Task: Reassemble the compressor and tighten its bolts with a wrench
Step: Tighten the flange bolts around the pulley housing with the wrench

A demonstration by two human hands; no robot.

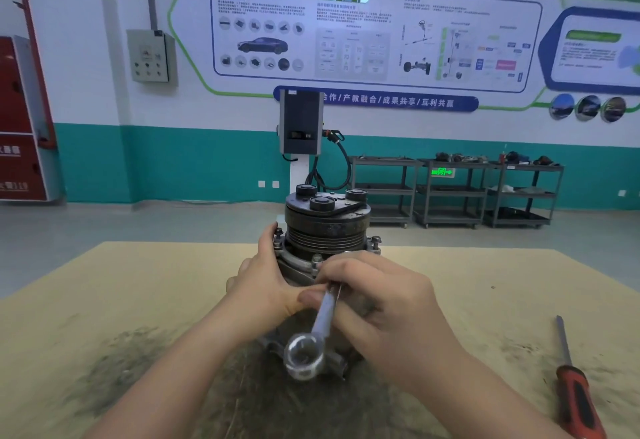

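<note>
Nearest the camera, the ring end of the wrench (304,357) hangs above the stained table (104,300), its shaft running up into the right hand (377,303), whose fingers and thumb curl round it. The far end is hidden behind that hand, so whether it sits on a bolt cannot be told. Just beyond, the left hand (266,282) wraps the side of the compressor (325,227), which stands upright mid-table. The bolts (375,241) around its flange are already in place, so assembly looks largely done and tightening seems under way. A screwdriver (575,393) lies well apart on the right.
</note>
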